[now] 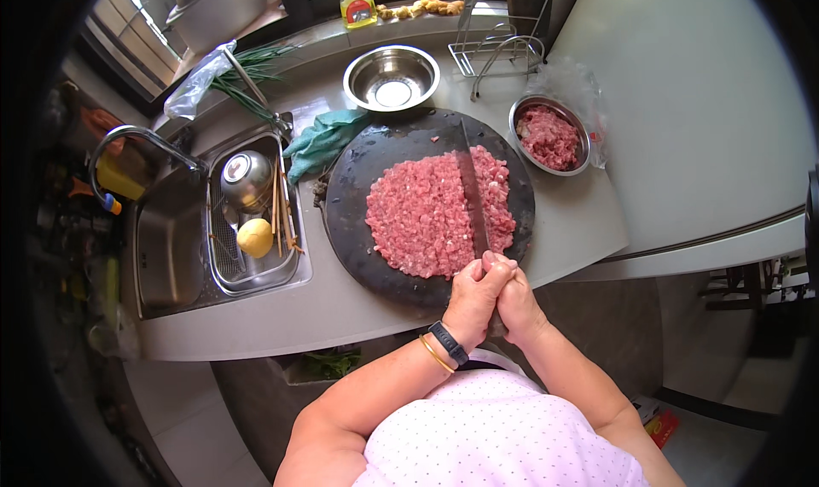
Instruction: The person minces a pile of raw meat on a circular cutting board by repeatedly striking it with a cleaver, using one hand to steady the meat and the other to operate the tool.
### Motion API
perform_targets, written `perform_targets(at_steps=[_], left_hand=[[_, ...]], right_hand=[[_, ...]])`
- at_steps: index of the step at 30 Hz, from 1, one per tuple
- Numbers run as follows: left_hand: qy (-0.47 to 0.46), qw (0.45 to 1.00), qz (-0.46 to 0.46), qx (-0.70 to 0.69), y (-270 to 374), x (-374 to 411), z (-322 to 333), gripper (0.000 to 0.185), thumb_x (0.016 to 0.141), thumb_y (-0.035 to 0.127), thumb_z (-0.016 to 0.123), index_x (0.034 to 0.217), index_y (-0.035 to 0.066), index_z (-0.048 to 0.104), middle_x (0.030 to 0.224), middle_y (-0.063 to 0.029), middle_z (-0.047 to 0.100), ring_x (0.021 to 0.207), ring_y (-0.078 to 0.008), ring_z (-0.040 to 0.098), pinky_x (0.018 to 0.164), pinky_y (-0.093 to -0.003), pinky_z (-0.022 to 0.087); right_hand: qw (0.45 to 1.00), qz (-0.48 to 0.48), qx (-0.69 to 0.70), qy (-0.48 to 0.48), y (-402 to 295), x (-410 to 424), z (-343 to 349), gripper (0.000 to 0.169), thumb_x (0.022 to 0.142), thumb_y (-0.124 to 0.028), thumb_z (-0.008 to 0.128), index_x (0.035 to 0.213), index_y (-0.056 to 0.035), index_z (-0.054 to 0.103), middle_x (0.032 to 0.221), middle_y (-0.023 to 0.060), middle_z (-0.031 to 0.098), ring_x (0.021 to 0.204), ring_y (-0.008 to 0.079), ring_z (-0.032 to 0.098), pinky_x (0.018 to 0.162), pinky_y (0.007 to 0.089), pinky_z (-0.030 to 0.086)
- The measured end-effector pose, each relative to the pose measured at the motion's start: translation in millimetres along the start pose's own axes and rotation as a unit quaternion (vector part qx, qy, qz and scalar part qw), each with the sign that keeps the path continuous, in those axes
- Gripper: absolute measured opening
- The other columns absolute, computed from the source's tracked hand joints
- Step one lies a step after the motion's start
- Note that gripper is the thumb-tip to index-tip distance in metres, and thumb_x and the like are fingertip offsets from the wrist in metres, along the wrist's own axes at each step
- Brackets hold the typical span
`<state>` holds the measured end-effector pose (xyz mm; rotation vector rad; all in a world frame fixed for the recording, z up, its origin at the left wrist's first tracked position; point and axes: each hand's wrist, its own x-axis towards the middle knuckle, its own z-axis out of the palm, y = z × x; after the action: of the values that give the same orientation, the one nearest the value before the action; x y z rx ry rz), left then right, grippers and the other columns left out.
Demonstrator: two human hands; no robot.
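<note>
My left hand (475, 301) and my right hand (519, 304) are clasped together around the handle of a kitchen knife (473, 202). Its long blade points away from me and stands edge-down in a spread of minced raw meat (419, 212), right of the middle. The meat lies flattened on a round dark chopping board (349, 224), with a small scrap apart near the far side. Most of the handle is hidden by my fingers. At the board's upper right sits a metal bowl (583, 160) holding more minced meat (548, 138).
A steel bowl (358, 80) and a teal cloth (326, 142) adjoin the board's far left. The sink (169, 250) at left has a basket with a bowl, chopsticks and a yellow round item (254, 238). A wire rack (470, 64) stands behind; a refrigerator-like pale panel (691, 115) is at right.
</note>
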<state>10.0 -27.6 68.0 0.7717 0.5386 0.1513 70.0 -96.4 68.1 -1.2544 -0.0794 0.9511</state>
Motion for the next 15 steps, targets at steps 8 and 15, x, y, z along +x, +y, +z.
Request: perform_targets(at_steps=[8, 15], left_hand=[[0.008, 0.999, -0.032, -0.026, 7, -5, 2, 0.02, 0.096, 0.027, 0.062, 0.094, 0.007, 0.061, 0.09, -0.0006, 0.062, 0.082, -0.0094, 0.058, 0.074, -0.0254, 0.05], [0.009, 0.999, -0.031, -0.011, 3, -4, 8, 0.017, 0.096, 0.024, 0.063, 0.094, 0.008, 0.061, 0.088, -0.0006, 0.061, 0.081, -0.0093, 0.057, 0.073, -0.0263, 0.049]], right_hand=[[1.0, -0.008, -0.022, -0.005, 2, -4, 2, 0.032, 0.107, -0.03, 0.046, 0.088, -0.0071, 0.058, 0.082, 0.0008, 0.061, 0.075, 0.0105, 0.054, 0.068, 0.0277, 0.047], [1.0, 0.01, -0.014, 0.014, -5, -11, -2, 0.031, 0.106, -0.03, 0.048, 0.089, -0.0067, 0.059, 0.083, 0.0016, 0.061, 0.076, 0.0112, 0.055, 0.069, 0.0279, 0.047]])
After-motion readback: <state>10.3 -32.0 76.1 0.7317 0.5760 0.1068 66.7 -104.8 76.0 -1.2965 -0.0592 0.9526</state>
